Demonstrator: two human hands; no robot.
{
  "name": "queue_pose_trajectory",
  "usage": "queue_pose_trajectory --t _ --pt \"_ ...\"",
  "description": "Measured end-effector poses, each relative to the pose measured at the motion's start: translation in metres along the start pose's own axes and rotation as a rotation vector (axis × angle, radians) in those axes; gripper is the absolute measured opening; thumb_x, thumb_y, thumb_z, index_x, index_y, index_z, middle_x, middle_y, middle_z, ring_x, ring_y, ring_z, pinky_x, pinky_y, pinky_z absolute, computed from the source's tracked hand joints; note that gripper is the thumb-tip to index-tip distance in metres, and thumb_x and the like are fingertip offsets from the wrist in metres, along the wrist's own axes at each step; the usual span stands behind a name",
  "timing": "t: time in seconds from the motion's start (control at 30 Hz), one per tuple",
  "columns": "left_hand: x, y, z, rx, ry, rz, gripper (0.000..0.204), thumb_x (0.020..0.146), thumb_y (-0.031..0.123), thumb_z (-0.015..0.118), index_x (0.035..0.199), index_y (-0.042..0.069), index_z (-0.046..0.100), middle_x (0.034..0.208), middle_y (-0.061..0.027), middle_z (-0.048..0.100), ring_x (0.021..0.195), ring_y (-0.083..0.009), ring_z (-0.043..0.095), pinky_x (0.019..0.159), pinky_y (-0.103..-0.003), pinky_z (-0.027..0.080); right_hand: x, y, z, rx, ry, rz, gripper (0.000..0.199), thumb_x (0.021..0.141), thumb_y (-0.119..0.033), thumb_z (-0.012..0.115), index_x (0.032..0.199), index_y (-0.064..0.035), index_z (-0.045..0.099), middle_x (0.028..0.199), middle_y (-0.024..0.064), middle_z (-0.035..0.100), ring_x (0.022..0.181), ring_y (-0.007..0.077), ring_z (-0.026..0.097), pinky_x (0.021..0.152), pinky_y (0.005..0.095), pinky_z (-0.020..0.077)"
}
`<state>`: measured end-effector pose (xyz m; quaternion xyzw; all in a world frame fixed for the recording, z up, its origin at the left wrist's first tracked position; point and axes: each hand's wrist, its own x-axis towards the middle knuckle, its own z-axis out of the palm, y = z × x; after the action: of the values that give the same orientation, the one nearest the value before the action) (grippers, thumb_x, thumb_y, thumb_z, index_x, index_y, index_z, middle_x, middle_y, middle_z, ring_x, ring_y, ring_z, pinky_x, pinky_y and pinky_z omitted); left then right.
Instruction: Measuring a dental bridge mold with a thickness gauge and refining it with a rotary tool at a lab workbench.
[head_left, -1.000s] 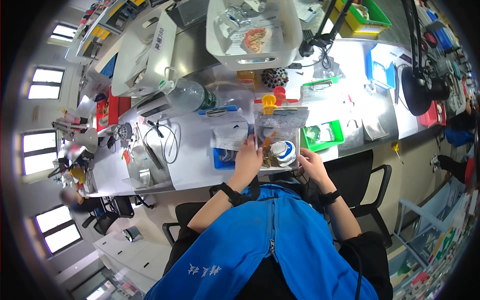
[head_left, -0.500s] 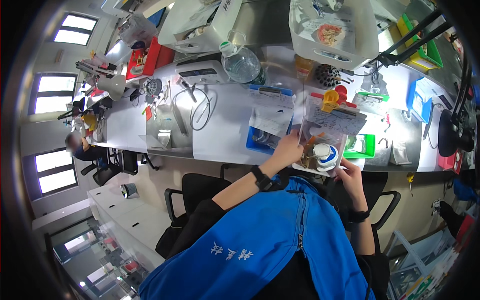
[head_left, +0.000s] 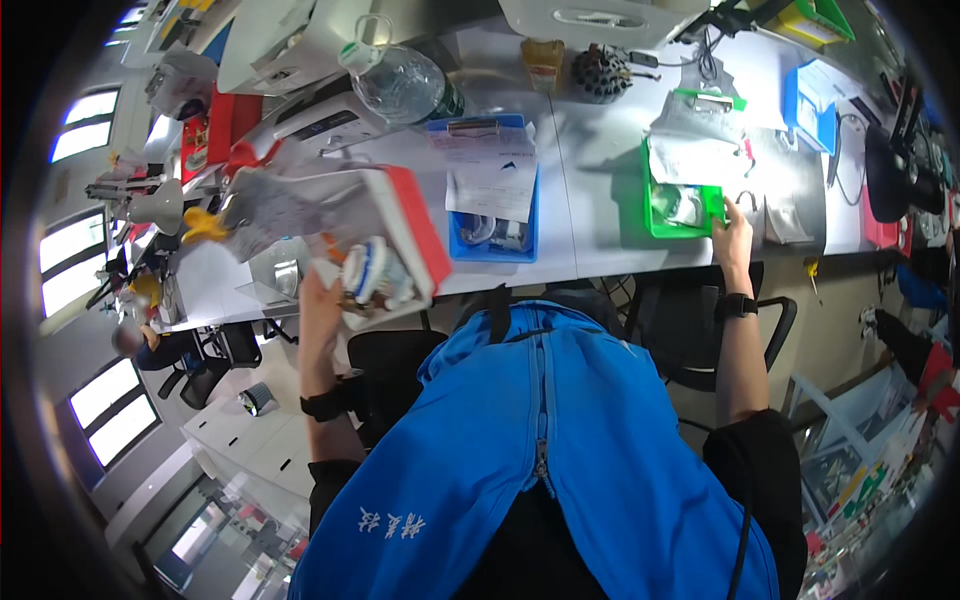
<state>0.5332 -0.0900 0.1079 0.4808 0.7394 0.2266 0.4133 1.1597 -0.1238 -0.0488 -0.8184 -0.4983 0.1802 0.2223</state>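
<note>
A second ago both hands met on the clear bag of small parts (head_left: 340,240) just in front of the chest, over the desk edge. Now they are well apart. The left hand (head_left: 318,300) alone has carried the bag out toward nine o'clock, lifted off the white desk (head_left: 600,200) and tilted. The right hand (head_left: 733,232) has let go and reached out toward two o'clock, its fingertips now touching the near corner of the green tray (head_left: 655,215).
</note>
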Motion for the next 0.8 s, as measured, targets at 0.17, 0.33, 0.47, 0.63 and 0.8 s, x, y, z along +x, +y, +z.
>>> queue_pose_trajectory --t 0.17,0.33,0.47,0.63,0.8 --pt "0.044 -0.079 -0.034 -0.069 0.036 0.033 0.034 0.090 -0.003 0.052 0.124 -0.004 0.056 0.109 -0.0102 0.066 0.096 -0.0182 0.063 0.087 -0.033 0.048 -0.043 -0.035 0.032 0.180 -0.104 0.098 0.046 0.087 -0.011 0.067 0.132 -0.0061 0.060 0.096 0.0197 0.072 0.071 0.0220 0.070 0.066 0.0356 0.0536" --pt "0.094 -0.084 -0.017 0.036 -0.154 0.010 0.038 0.085 -0.002 0.053 0.122 -0.004 0.057 0.107 -0.0098 0.068 0.097 -0.0168 0.063 0.087 -0.031 0.048 -0.089 -0.098 0.058 0.689 -0.229 0.208 0.051 0.093 -0.016 0.065 0.139 -0.0018 0.052 0.105 0.0149 0.072 0.078 0.0161 0.070 0.071 0.0292 0.0547" --pt "0.125 -0.075 0.006 0.059 -0.259 0.043 0.033 0.084 0.000 0.053 0.116 -0.005 0.058 0.103 -0.0105 0.067 0.093 -0.0173 0.063 0.082 -0.031 0.049 -0.153 -0.099 0.041 0.811 -0.334 0.422 0.036 0.096 -0.014 0.062 0.128 0.0012 0.060 0.106 0.0115 0.070 0.086 0.0148 0.069 0.075 0.0254 0.0547" --pt "0.154 -0.094 0.012 0.061 -0.332 0.086 0.038 0.085 0.004 0.057 0.122 -0.004 0.053 0.102 -0.0106 0.066 0.090 -0.0166 0.063 0.079 -0.030 0.049 -0.317 -0.085 0.033 1.009 -0.221 0.786 0.038 0.091 -0.013 0.069 0.126 -0.0005 0.061 0.108 0.0118 0.070 0.095 0.0181 0.069 0.084 0.0287 0.0546" --pt "0.135 -0.111 -0.007 -0.023 -0.162 0.080 0.048 0.091 0.018 0.064 0.132 0.003 0.042 0.115 -0.0095 0.058 0.098 -0.0166 0.057 0.083 -0.030 0.045 -0.426 -0.125 0.012 1.247 -0.078 0.714 0.044 0.086 -0.001 0.067 0.129 0.0018 0.057 0.123 0.0157 0.066 0.114 0.0234 0.064 0.101 0.0359 0.0497"
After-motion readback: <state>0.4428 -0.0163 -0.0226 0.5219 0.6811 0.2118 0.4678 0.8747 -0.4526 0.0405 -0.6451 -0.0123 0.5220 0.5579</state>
